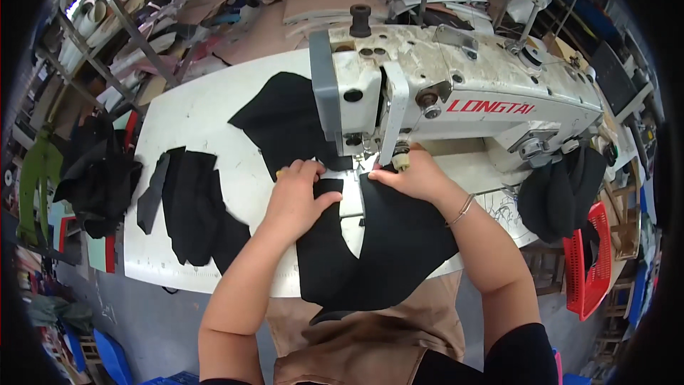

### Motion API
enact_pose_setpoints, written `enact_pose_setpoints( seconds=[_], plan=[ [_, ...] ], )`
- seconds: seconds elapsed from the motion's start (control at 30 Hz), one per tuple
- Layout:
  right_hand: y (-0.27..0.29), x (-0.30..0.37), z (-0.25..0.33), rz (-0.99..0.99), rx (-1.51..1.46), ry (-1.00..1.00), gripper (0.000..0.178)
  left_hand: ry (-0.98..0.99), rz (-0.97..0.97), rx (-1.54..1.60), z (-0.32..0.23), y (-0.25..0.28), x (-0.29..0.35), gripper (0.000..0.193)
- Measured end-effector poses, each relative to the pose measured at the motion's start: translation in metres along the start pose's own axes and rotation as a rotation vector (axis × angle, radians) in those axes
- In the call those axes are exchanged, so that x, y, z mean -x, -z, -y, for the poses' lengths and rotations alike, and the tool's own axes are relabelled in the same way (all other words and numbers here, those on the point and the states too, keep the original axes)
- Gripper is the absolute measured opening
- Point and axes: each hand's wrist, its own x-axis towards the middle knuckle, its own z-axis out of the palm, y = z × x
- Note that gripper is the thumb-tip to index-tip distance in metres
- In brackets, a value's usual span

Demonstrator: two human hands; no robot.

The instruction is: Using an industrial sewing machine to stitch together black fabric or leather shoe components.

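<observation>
A white sewing machine point(427, 85) stands on the white work table, with its presser foot point(365, 160) between my hands. A black fabric piece point(399, 242) lies under the needle area, spreading toward me and over the table's front edge; a notch in it bares the white table. My left hand point(296, 196) rests on the fabric left of the foot, its thumb spread from the bent fingers. To the right of the foot, my right hand point(415, 176) pinches the fabric edge at thumb and forefinger; the machine partly hides its other fingers. More black fabric point(285, 114) extends behind the left hand.
Cut black pieces point(192, 207) lie on the table's left side, with a dark heap point(100, 171) beyond its left edge. At the right are a black fabric bundle point(559, 192) and a red plastic basket point(590, 264). Stacked sheets point(328, 3) fill the back.
</observation>
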Motion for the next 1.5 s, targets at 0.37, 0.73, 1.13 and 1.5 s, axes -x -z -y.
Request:
enact_pose_setpoints(
  seconds=[0.37, 0.73, 1.13, 1.5],
  plan=[
    [0.012, 0.001, 0.013, 0.076, -0.053, -0.096, 0.053, 0.232, 0.182, 0.043, -0.009, 0.015, -0.004, 0.034],
    [0.011, 0.001, 0.013, 0.002, 0.001, 0.027, 0.048, 0.133, 0.178, 0.560, -0.006, 0.005, -0.005, 0.029],
    [0.014, 0.000, 0.015, 0.005, 0.027, -0.037, 0.055, 0.012, -0.111, 0.316, -0.016, -0.027, -0.007, 0.014],
    [0.004, -0.005, -0.008, 0.020, 0.024, -0.056, 0.074, 0.080, -0.145, 0.313, -0.013, -0.031, -0.019, 0.012]
  ],
)
